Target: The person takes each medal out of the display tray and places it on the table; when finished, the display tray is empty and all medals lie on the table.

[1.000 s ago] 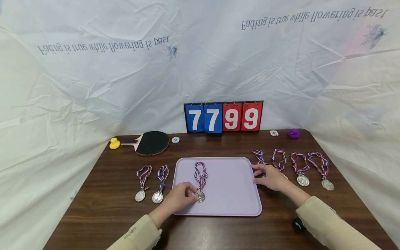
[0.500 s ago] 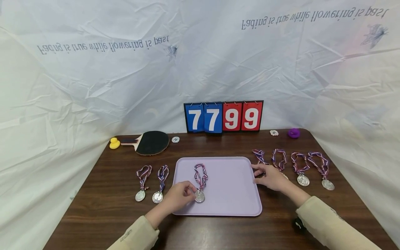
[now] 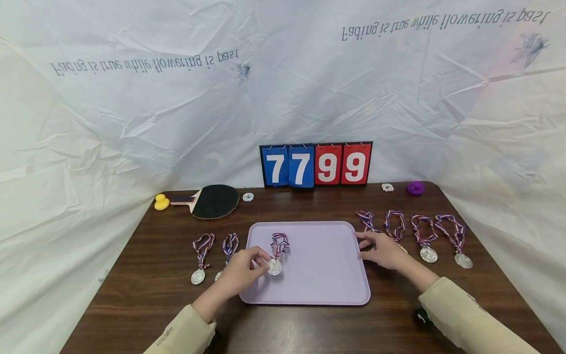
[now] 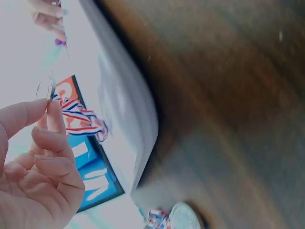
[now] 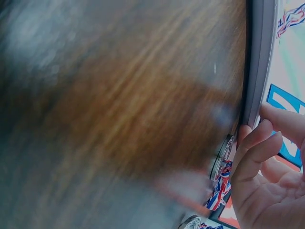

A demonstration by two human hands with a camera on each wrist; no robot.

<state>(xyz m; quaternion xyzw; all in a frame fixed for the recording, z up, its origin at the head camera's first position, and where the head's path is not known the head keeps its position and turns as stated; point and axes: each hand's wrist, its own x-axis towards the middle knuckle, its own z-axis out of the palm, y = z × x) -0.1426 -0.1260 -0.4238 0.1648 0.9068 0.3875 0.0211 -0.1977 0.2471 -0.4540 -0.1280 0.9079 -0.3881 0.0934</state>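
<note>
My left hand (image 3: 245, 269) pinches a silver medal (image 3: 275, 267) by the edge of its disc, between thumb and forefinger. The disc is raised over the left part of a lilac tray (image 3: 327, 265), and its striped ribbon (image 4: 78, 117) trails down to the tray in the left wrist view. At the tray's right edge, my right hand (image 3: 382, 250) grips the rim (image 5: 259, 62) with thumb and fingers. Two medals lie on the table left of the tray; the left hand partly covers the nearer one (image 3: 230, 248). The other (image 3: 198, 276) is fully visible.
Several medals (image 3: 428, 254) lie right of the tray, one partly behind the right hand. Along the back stand a flip scoreboard (image 3: 316, 164), a table tennis bat (image 3: 216, 201), a yellow duck (image 3: 161, 202), a purple duck-like toy (image 3: 415, 188) and two white chips (image 3: 248, 197).
The left hand has lifted the medal's disc off the tray and moved it slightly left and back, the ribbon bunching after it. The right hand stays at the tray's edge.
</note>
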